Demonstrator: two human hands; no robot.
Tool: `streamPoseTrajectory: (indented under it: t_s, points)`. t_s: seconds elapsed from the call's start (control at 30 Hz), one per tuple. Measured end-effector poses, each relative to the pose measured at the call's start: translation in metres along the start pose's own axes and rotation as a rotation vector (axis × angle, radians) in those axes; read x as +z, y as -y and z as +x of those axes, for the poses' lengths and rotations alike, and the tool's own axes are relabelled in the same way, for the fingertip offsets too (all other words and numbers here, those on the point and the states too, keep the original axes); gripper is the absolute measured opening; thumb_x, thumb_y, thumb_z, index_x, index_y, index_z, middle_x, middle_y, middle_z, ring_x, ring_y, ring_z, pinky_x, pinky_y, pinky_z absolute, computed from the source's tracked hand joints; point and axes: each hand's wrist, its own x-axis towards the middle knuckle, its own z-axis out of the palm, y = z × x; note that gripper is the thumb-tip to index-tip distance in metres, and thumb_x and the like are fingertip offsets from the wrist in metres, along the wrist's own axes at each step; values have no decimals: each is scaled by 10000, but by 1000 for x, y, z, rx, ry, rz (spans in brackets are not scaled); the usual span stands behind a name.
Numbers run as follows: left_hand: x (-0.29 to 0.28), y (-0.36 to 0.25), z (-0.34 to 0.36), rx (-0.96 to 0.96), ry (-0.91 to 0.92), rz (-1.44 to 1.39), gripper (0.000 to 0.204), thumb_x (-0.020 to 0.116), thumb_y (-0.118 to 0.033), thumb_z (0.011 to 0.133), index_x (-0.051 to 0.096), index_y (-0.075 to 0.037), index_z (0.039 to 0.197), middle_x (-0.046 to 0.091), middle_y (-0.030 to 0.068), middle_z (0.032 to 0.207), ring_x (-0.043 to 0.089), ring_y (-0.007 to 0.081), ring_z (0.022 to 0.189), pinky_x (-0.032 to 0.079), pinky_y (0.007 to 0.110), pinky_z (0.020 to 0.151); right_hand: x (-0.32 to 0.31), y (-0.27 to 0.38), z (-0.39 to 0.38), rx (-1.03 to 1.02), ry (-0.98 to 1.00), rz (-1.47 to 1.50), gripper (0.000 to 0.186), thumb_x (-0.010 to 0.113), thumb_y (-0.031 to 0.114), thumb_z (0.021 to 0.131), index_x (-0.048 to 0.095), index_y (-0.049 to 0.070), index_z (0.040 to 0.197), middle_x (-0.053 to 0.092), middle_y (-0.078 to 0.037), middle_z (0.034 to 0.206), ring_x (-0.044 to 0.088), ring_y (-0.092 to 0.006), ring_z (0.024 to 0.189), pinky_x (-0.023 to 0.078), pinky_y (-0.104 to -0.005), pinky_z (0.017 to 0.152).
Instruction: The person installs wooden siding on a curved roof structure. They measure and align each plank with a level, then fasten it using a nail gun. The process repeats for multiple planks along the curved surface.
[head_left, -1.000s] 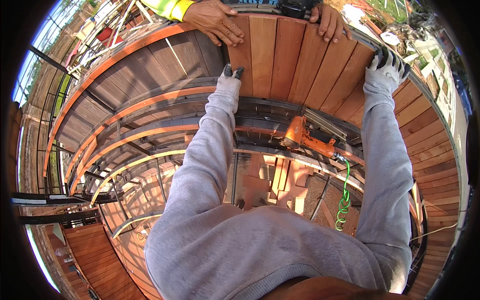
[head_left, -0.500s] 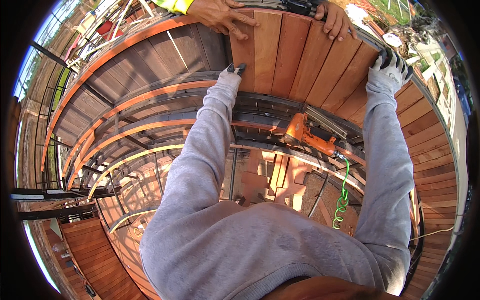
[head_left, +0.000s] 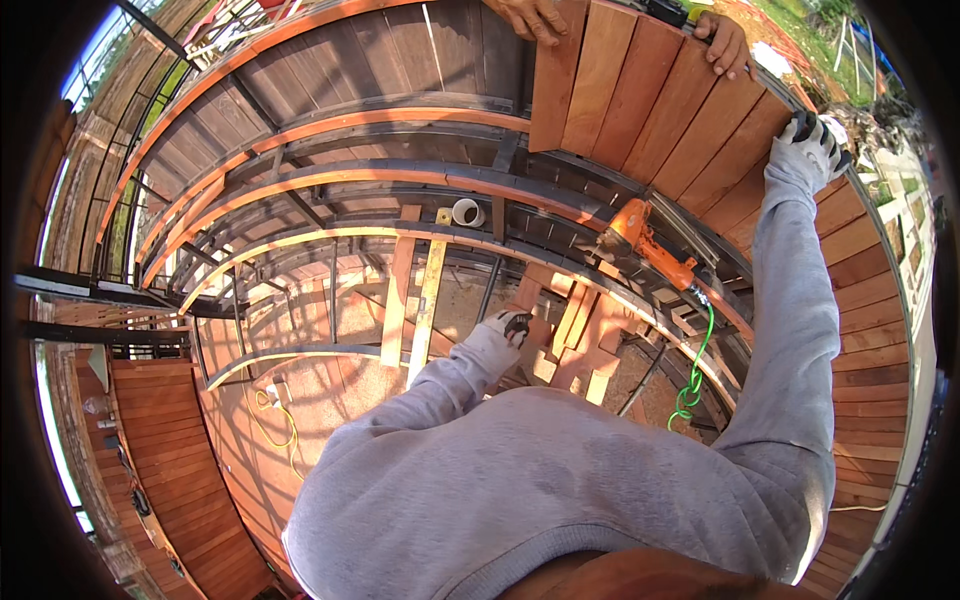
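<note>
My left hand (head_left: 503, 334), in a white glove with dark fingertips, is drawn back in front of my chest above loose wood pieces. Its fingers are curled, and nothing shows in them. Far right, my right hand (head_left: 812, 152), gloved alike, hooks its fingers over the outer edge of the reddish wooden planks (head_left: 765, 140). Another person's bare hands rest at the far ends of planks: one hand (head_left: 530, 18) touches the leftmost plank (head_left: 556, 85), the other hand (head_left: 725, 42) lies farther right. An orange nail gun (head_left: 650, 243) lies on the curved framing, out of my grasp.
A green coiled hose (head_left: 690, 390) hangs from the nail gun. Curved dark ribs with wooden strips (head_left: 350, 178) cross the gap left of the planks. Below are a white pipe piece (head_left: 467, 212), a yellow level-like bar (head_left: 430, 285) and wood offcuts (head_left: 580, 320). A yellow cord (head_left: 290, 430) lies lower left.
My left hand has left the leftmost plank and come back toward my chest. My right hand stays on the edge. The view has shifted, so the planks appear farther right.
</note>
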Motion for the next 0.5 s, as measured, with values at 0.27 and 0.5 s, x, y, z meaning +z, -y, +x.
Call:
streamPoseTrajectory:
  t_s: [0.27,0.5]
  points:
    - [87,163,-266,-914,500,392,288,532,-298,961,669,-152,1169,660,100,1235,640,311,1134,527,426,905,14,-6,11,-70,24,84,571,461,556,942,611,134,1296,592,-144,1330,487,-327,1291,268,-508,1118]
    - [151,67,-412,-1039,528,57,419,491,-361,976,649,-119,1279,650,147,1292,607,334,1207,489,436,983,107,-99,95,-214,227,266,603,366,591,952,622,169,1297,625,-173,1309,514,-378,1287,226,-662,1064]
